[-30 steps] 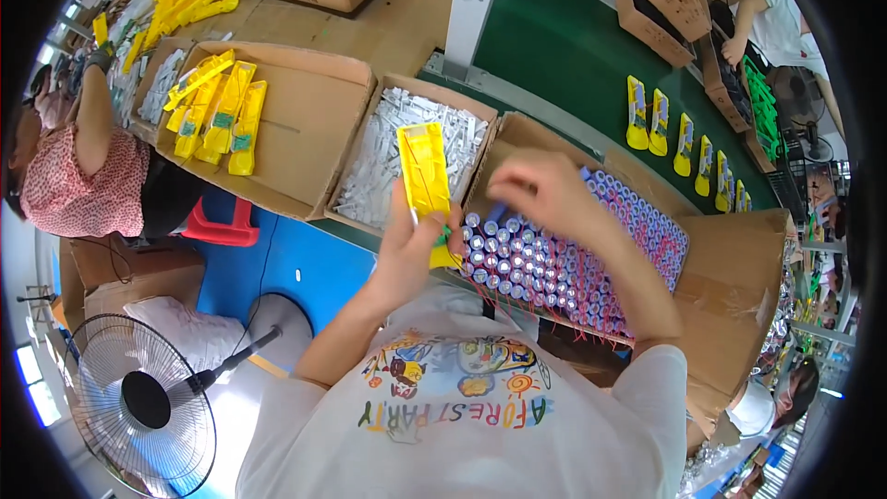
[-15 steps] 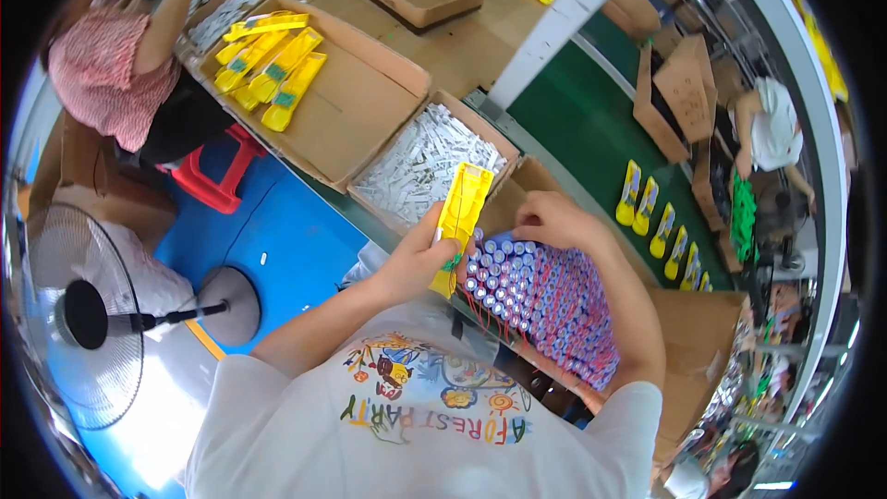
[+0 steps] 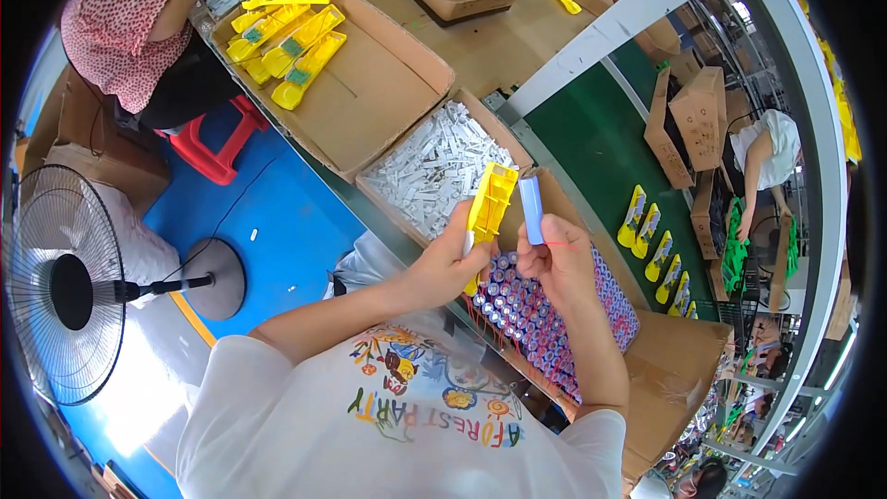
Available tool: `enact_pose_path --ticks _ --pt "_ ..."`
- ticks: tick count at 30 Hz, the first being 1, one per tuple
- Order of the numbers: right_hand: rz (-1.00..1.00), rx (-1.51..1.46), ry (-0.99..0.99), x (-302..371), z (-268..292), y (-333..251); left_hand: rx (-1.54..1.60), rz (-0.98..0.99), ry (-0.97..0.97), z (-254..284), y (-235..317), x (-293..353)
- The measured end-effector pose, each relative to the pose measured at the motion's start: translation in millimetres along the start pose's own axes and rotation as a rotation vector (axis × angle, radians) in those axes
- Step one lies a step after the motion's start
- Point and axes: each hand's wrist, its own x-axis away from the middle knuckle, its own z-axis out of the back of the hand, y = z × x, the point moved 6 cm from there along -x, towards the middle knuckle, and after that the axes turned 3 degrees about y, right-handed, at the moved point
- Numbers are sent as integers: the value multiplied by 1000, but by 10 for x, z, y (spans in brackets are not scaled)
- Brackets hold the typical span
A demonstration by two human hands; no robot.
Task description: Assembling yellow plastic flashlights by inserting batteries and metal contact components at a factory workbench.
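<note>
My left hand (image 3: 444, 263) is closed round a long yellow plastic housing (image 3: 493, 201), its ribbed hollow side showing and its far end pointing up. Just to the right, my right hand (image 3: 560, 261) grips a blue cylindrical battery cell (image 3: 530, 207) by its lower end; a thin red wire trails from it. The cell stands beside the housing, apart from it. Below both hands lies a box of wired battery cells (image 3: 523, 310), packed in rows with their round ends up. A carton of small white plastic strips (image 3: 437, 166) sits just beyond my left hand.
At the far left, a shallow carton (image 3: 388, 83) holds several yellow housings (image 3: 297, 42). More yellow pieces (image 3: 655, 255) line the green conveyor belt (image 3: 591, 143) on the right. A metal post (image 3: 637, 18) rises beyond. A fan (image 3: 69, 291) stands left; co-workers sit at both sides.
My right hand has come up from the battery box with a blue cell and moved next to the housing. The housing has turned in my left hand, showing its ribbed inside.
</note>
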Motion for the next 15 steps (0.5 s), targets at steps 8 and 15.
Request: enact_pose_path --ticks 8,15 --pt "442 880 -116 -80 -381 -171 -65 59 -57 76 0 44" --pt "164 702 -334 -705 -681 -30 144 74 77 530 166 130"
